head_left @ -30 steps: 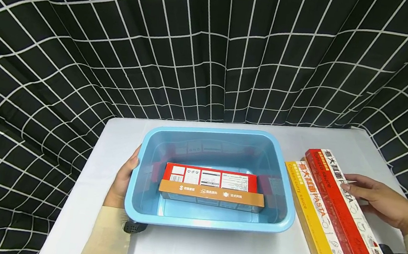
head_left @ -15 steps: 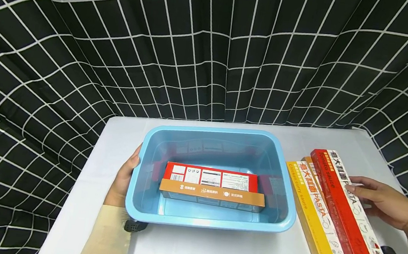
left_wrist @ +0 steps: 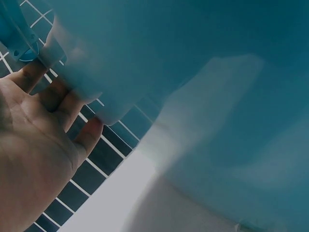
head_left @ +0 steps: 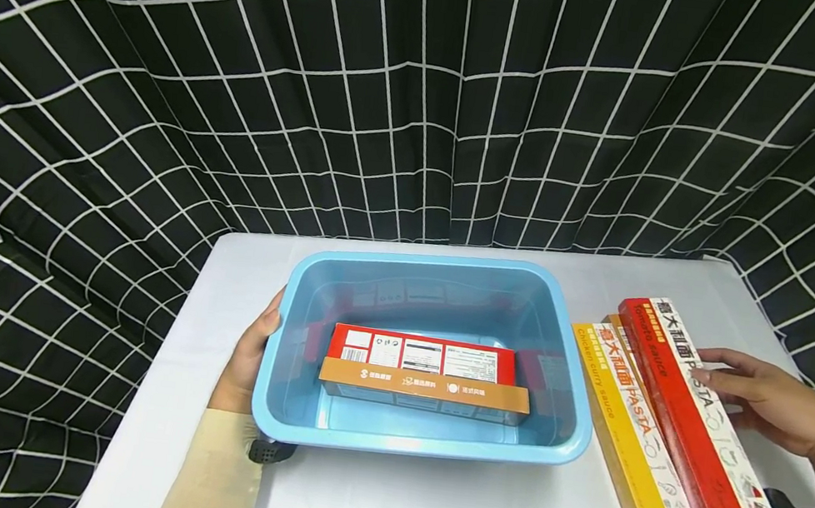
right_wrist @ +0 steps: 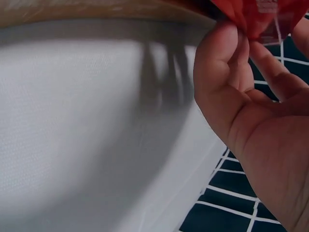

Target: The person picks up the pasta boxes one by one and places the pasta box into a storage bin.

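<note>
My left hand [head_left: 248, 353] holds the left rim of a light blue plastic bin [head_left: 401, 444], its fingers against the outer wall in the left wrist view. Inside the bin lies a red and brown box [head_left: 426, 386] with white label panels. To the right, my right hand [head_left: 771, 404] pinches the right edge of a red and white pasta box [head_left: 680, 411] marked "Tomato sauce". In the right wrist view the thumb [right_wrist: 217, 58] and fingertips meet at the red packaging. A yellow pasta box [head_left: 610, 428] marked "Chicken curry sauce" lies alongside, between it and the bin.
Part of a brown-orange box [head_left: 615, 322] shows beneath the red pasta box. Everything stands on a white-covered table [head_left: 387, 503]. A black curtain with a white grid [head_left: 408, 120] closes off the back and sides.
The red pasta box has shifted slightly right with my right hand, uncovering more of the brown-orange box below. My left hand and the bin have stayed nearly in place.
</note>
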Tool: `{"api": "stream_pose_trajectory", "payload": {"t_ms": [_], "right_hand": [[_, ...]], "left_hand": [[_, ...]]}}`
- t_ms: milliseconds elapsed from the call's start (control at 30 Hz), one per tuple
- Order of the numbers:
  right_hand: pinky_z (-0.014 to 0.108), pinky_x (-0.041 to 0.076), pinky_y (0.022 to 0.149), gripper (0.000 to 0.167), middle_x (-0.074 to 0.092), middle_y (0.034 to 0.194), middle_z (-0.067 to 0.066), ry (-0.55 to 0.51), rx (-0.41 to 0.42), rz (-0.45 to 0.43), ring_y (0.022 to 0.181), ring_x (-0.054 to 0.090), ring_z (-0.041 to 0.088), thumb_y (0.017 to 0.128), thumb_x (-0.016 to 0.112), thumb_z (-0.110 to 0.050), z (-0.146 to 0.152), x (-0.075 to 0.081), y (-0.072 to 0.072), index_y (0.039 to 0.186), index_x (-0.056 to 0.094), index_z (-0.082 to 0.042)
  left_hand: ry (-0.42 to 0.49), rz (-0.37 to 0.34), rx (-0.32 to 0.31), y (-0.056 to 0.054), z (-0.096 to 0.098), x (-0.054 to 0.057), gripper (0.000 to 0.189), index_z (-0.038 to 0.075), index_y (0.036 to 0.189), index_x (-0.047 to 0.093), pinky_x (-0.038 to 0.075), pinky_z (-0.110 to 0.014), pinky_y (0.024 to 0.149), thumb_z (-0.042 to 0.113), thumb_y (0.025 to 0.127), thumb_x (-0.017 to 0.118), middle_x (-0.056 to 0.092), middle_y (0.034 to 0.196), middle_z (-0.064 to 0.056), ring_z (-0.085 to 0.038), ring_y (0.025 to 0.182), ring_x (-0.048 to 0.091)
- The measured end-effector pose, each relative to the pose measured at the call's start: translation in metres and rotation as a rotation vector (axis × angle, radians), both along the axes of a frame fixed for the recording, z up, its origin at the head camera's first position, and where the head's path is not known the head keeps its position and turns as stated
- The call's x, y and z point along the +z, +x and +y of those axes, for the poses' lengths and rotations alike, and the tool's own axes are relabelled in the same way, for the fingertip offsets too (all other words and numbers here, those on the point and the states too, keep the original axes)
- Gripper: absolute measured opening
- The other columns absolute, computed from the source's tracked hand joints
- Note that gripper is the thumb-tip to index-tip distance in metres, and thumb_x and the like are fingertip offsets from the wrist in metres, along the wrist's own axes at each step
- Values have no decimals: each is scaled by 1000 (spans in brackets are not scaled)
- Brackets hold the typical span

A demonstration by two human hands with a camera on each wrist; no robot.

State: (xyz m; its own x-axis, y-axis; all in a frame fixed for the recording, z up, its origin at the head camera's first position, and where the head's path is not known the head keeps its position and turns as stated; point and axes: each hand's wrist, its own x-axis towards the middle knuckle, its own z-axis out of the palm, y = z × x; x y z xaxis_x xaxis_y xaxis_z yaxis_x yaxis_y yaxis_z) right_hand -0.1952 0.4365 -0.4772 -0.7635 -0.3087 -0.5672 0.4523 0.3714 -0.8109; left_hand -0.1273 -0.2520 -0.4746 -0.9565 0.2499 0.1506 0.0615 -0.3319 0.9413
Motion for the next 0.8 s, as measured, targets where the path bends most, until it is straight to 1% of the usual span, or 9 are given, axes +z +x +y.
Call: {"api": "stream_pose_trajectory", "payload": {"t_ms": [67, 200, 300, 367, 400, 433, 533, 633, 800], "right_hand": [[53, 63, 87, 41, 72, 119, 0, 16, 3, 34, 102, 72, 32, 116, 56, -22, -2, 1, 1, 153, 42, -10], [53, 63, 85, 39, 72, 118, 0, 56, -15, 75, 101, 72, 32, 115, 57, -22, -7, 7, 1, 151, 45, -16], [53, 63, 85, 45, 72, 120, 1, 89, -19, 105, 101, 72, 32, 115, 58, -23, -11, 13, 1, 155, 42, -10], [52, 63, 84, 61, 71, 122, 2, 115, -5, 134, 100, 71, 30, 115, 58, -24, -15, 17, 1, 161, 28, 2], [51, 64, 84, 68, 70, 124, 3, 123, 7, 152, 100, 71, 30, 115, 57, -24, -16, 19, 1, 163, 21, 7], [51, 64, 83, 70, 70, 125, 4, 135, 8, 162, 100, 71, 30, 115, 57, -24, -18, 21, 0, 164, 18, 8], [48, 64, 83, 73, 70, 127, 8, 165, 24, 190, 99, 72, 28, 116, 57, -24, -22, 26, -1, 164, 15, 11], [46, 64, 83, 73, 68, 131, 14, 185, 40, 204, 99, 72, 27, 116, 56, -24, -25, 29, -2, 164, 15, 14], [45, 64, 84, 73, 65, 134, 21, 200, 61, 222, 100, 71, 27, 116, 56, -23, -29, 34, -3, 163, 16, 15]], "left_hand": [[-14, 7, 4, 0, 0, 1, 69, 21, 174, 29, 27, -50, 125, 38, 107, 40, 34, 173, -13, -31, 159, 29], [-30, 27, 4, 0, 1, 0, 70, 21, 174, 28, 29, -47, 125, 38, 107, 39, 33, 173, -13, -31, 159, 28], [-40, 37, 6, 0, 1, 0, 70, 20, 175, 27, 26, -47, 125, 38, 108, 38, 32, 175, -13, -31, 160, 26], [-47, 38, 12, 0, 1, 0, 71, 21, 175, 26, 23, -49, 126, 40, 108, 38, 30, 176, -11, -30, 161, 24], [-50, 38, 16, 0, 1, 0, 71, 20, 175, 26, 22, -50, 126, 40, 108, 38, 30, 176, -11, -30, 162, 23], [-52, 38, 18, 0, 1, 0, 71, 20, 175, 26, 21, -51, 127, 40, 108, 38, 29, 176, -10, -30, 162, 23], [-44, 37, 17, 0, 1, -1, 72, 20, 175, 24, 18, -53, 127, 40, 108, 38, 28, 177, -10, -30, 162, 22], [-39, 39, 8, 0, 1, -1, 72, 19, 175, 23, 18, -53, 127, 40, 108, 37, 28, 177, -11, -31, 162, 22], [-38, 38, 2, 1, 2, 2, 72, 18, 175, 21, 14, -55, 128, 39, 108, 36, 27, 177, -10, -31, 162, 21]]}}
